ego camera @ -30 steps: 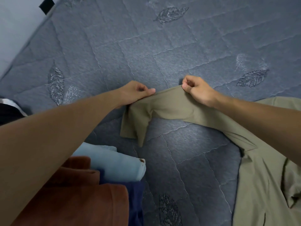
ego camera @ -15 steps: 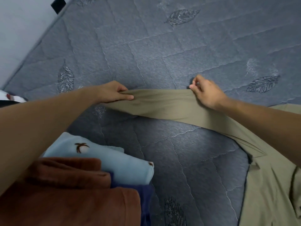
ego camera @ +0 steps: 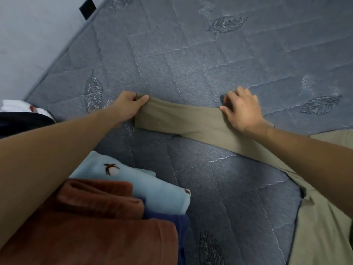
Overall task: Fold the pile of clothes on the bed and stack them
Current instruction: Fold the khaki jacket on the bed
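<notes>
The left hand (ego camera: 128,106) grips the far end of a khaki garment (ego camera: 183,119), its thumb lying along the top of the cloth and its fingers curled round the edge. The right hand (ego camera: 242,111) rests on the same strip of cloth further along, palm down with the fingers spread and only lightly bent; the fingertips press at the upper edge of the fabric, and whether any of them pinch it cannot be told. Between the two hands the strip lies flat and stretched across the bed (ego camera: 191,54). From under the right hand the garment runs down to the lower right, where it widens into a larger khaki mass at the edge of the view.

Below the left forearm, at the lower left, sits a stack of folded clothes: a rust-brown piece (ego camera: 99,226) nearest the camera, a light blue piece (ego camera: 152,190) with small brown motifs behind it, and a dark navy piece (ego camera: 181,226) just beside and partly under them. The bed has a grey quilted surface stitched with leaf patterns. At the far left edge lie a white cloth (ego camera: 17,106) and something dark below it, near a pale wall (ego camera: 28,35).
</notes>
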The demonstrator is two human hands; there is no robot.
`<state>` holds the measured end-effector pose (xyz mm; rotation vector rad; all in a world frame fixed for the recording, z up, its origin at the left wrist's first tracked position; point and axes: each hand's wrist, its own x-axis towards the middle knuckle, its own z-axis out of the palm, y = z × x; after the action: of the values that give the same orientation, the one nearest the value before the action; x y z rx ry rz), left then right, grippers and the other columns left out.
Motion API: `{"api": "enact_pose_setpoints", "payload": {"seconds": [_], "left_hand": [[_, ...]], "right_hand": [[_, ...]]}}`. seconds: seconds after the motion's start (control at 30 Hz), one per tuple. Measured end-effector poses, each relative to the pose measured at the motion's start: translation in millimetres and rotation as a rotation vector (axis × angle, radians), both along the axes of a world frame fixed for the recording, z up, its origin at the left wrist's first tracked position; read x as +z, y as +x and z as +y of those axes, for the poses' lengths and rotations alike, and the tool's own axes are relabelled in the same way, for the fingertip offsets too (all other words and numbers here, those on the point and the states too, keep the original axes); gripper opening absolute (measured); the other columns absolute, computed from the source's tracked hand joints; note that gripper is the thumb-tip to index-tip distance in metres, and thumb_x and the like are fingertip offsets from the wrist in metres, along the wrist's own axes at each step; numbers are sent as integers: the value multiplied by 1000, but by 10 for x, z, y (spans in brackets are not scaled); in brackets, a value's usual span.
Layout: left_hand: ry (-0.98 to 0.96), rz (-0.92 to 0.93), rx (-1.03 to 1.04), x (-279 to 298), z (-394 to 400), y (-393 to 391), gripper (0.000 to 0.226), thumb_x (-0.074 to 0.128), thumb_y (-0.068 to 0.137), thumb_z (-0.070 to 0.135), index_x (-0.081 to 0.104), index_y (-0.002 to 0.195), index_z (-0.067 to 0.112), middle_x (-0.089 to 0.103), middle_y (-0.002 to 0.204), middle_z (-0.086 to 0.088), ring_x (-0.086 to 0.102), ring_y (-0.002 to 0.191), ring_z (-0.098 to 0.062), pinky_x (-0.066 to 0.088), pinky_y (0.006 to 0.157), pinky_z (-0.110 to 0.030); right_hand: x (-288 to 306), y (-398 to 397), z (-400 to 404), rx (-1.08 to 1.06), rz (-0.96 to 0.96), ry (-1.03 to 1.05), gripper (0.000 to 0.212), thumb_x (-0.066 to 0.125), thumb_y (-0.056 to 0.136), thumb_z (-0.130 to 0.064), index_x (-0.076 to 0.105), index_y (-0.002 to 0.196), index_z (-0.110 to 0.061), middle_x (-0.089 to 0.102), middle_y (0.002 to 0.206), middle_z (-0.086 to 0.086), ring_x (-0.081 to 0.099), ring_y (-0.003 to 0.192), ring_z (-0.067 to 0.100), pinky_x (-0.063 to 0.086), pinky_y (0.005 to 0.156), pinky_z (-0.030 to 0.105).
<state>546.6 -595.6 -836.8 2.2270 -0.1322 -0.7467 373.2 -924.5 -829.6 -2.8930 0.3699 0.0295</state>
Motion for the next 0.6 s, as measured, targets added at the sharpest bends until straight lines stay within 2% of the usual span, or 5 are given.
{"api": "enact_pose_setpoints", "payload": {"seconds": [0.07, 0.2, 0.33, 0.47, 0.6], "left_hand": [[24, -57, 37, 38, -54, -64, 45, 58, 105, 44, 55, 78, 9, 48, 74, -8, 46, 68, -18, 37, 62, -33], [111, -196, 26, 199, -223, -165, 56, 54, 107, 45, 34, 63, 16, 34, 62, -1, 34, 56, -15, 29, 53, -32], [118, -243, -45, 359, -406, -268, 52, 55, 107, 42, 35, 66, 17, 33, 64, -3, 33, 58, -16, 31, 53, -31], [76, -179, -130, 551, -635, -455, 48, 56, 106, 42, 40, 70, 15, 35, 66, -6, 37, 60, -18, 33, 57, -34], [-8, -87, -159, 720, -936, -827, 43, 53, 109, 33, 56, 81, 1, 52, 73, -17, 57, 66, -25, 54, 66, -42]], "right_hand": [[29, -84, 200, -58, -121, 53, 15, 68, 91, -22, 56, 98, -17, 57, 103, 10, 56, 98, 36, 41, 80, 43], [65, -303, 681, -215, -52, 571, 15, 72, 91, -19, 66, 105, -20, 65, 90, -1, 64, 84, 23, 54, 81, 41], [75, -485, 787, -200, 17, 711, 42, 73, 93, -19, 63, 134, -14, 65, 121, 1, 63, 109, 18, 51, 103, 40], [173, -616, 719, -109, 100, 679, 59, 66, 99, -32, 45, 153, -18, 50, 152, 3, 45, 141, 20, 35, 121, 39], [238, -828, 645, -122, 111, 791, 72, 65, 101, -40, 32, 162, -20, 38, 165, 1, 35, 151, 18, 26, 125, 35]]}}
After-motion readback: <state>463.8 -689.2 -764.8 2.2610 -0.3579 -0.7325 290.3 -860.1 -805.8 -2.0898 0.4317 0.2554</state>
